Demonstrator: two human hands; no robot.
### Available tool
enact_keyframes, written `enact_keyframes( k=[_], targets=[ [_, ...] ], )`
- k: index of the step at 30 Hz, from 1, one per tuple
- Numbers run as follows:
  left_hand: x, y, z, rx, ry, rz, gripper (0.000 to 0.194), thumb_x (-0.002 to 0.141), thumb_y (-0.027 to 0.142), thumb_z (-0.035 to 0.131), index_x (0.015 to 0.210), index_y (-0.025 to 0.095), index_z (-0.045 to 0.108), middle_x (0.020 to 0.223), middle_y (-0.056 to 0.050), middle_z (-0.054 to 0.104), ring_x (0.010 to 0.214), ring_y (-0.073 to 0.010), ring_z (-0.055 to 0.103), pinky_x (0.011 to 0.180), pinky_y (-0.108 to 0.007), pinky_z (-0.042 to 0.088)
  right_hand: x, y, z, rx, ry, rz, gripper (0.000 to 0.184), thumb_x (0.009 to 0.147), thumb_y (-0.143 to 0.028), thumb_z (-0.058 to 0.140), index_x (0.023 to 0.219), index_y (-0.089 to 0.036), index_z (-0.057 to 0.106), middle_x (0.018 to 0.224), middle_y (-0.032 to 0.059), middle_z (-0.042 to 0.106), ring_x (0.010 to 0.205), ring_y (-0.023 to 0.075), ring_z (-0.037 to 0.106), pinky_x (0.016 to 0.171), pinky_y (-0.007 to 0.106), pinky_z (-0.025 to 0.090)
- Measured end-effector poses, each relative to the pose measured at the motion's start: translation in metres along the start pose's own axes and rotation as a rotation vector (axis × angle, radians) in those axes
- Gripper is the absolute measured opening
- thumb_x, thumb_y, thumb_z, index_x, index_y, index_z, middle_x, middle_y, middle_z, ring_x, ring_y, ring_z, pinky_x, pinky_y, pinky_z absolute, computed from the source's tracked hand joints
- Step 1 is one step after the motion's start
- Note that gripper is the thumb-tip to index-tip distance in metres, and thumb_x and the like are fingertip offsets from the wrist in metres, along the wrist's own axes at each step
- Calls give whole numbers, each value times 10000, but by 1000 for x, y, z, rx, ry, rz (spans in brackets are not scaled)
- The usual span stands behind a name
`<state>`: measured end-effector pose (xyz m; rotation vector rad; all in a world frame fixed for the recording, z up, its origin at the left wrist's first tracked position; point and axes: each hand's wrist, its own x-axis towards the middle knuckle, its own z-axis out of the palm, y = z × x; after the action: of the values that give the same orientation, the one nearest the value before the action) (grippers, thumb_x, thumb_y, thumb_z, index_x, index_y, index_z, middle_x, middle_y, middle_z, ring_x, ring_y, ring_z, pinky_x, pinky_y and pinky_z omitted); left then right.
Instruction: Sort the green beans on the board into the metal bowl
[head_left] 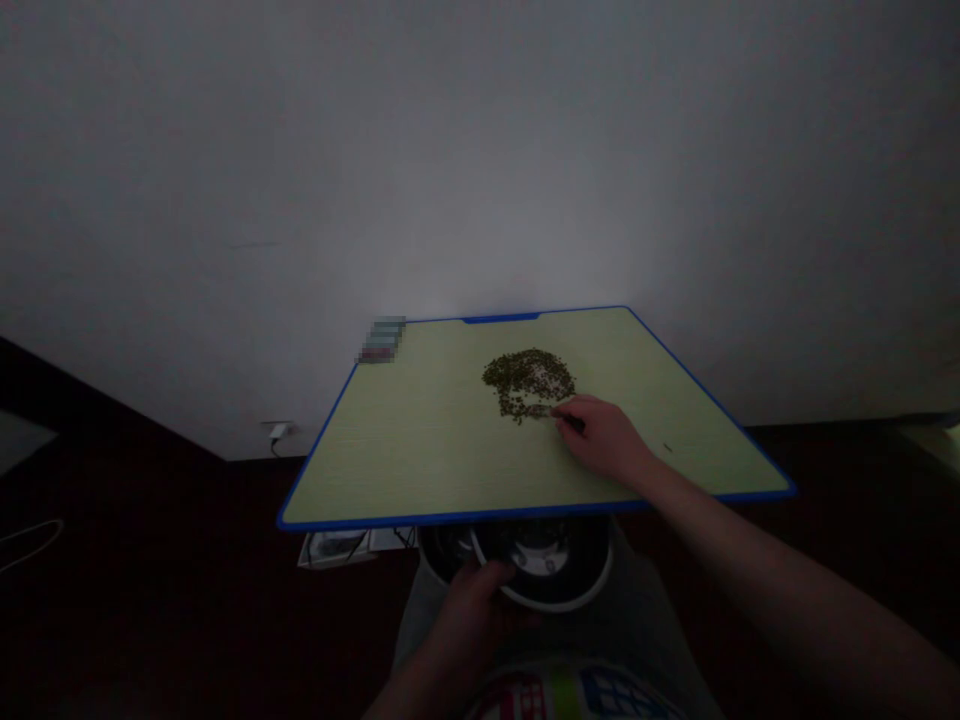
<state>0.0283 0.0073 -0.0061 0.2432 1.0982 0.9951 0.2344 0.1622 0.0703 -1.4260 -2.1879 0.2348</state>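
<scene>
The right hand [604, 440] rests on a blue-edged green board [450, 470], its fingers [577, 405] curled close together and pinching a thin dark implement [574, 423], too dim to name exactly. Just beyond those fingertips lies a ring-like pile of small green beans [525, 375], its edge at the implement's tip. 1 stray bean [667, 448] sits right of the fingers. Below the board, the left hand [472, 610] grips a dark bowl [540, 560], fingers bent over its pale rim.

Head-worn view from above the person's lap [645, 630], facing forward and down, close over a blue-edged green board [420, 440] at lower middle of the frame, pale wall [480, 150] filling the upper half
</scene>
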Motion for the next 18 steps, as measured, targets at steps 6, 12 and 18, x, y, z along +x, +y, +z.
enact_keyframes(
  k=[6, 12, 18],
  targets=[
    [0, -1, 2, -1, 31, 2, 400, 709, 112, 652, 1107, 85, 622, 904, -145, 791, 793, -293, 753, 504, -312, 594, -5, 1, 0, 33, 16, -6, 229, 846, -162, 524, 948, -166, 728, 925, 92, 726, 865, 207, 656, 796, 314, 488],
    [-2, 1, 5, -10, 40, -16, 419, 717, 105, 638, 1133, 68, 610, 910, -154, 791, 818, -309, 749, 496, -323, 595, -4, -1, 2, 23, -4, 1, 227, 847, -157, 516, 932, -173, 726, 932, 94, 727, 867, 211, 659, 800, 326, 492],
    [-5, 3, 7, 22, 43, 1, 287, 711, 106, 636, 998, 97, 647, 905, -139, 793, 774, -281, 744, 514, -331, 608, -1, 2, 3, 25, -7, -1, 217, 851, -162, 514, 919, -172, 720, 926, 95, 725, 859, 212, 654, 789, 321, 485]
  ],
)
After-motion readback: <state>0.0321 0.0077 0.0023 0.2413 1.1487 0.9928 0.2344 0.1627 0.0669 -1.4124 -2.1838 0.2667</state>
